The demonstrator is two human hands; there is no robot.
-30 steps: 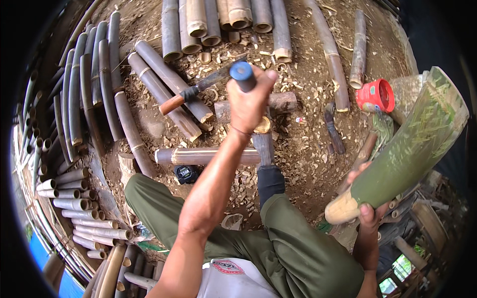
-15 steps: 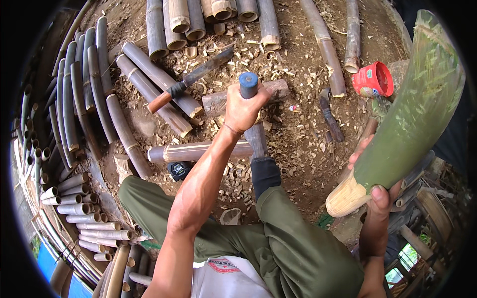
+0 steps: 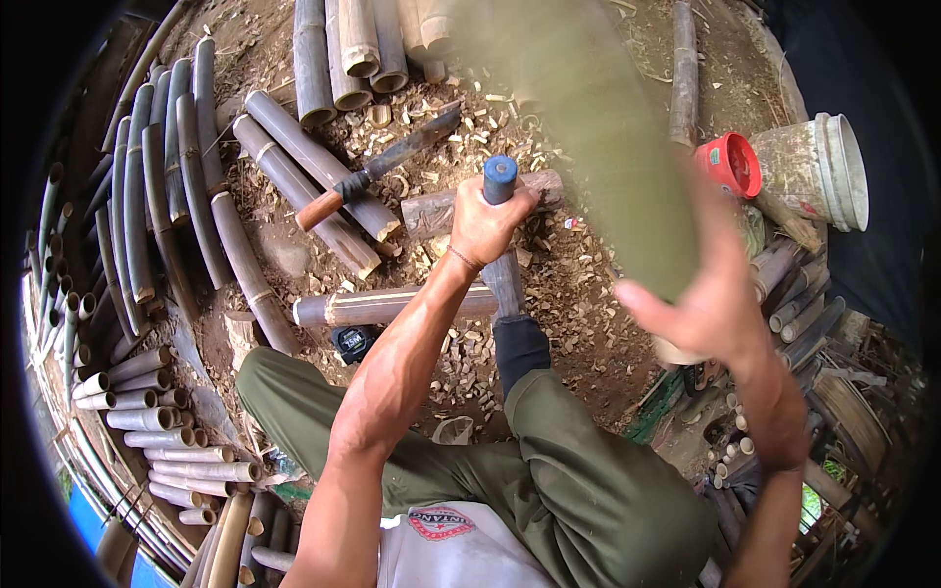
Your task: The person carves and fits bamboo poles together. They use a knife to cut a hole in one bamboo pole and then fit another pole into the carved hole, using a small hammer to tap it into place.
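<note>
While the left hand (image 3: 487, 225) clenches: upright, blue-topped cylindrical handle (image 3: 500, 178)
Right hand (image 3: 723, 306): blurred, at the thick green bamboo cylinder (image 3: 610, 147); can't tell if gripping
Bamboo: blurred over chip-strewn brown earth (image 3: 619, 377), left of the red plastic tub (image 3: 727, 165)

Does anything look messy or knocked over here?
Pale chips are scattered all over the dirt floor, which looks messy. The red tub and whitish bucket look tipped sideways, but the wide lens bends things near its edge, so I can't tell whether they've fallen over.
</note>
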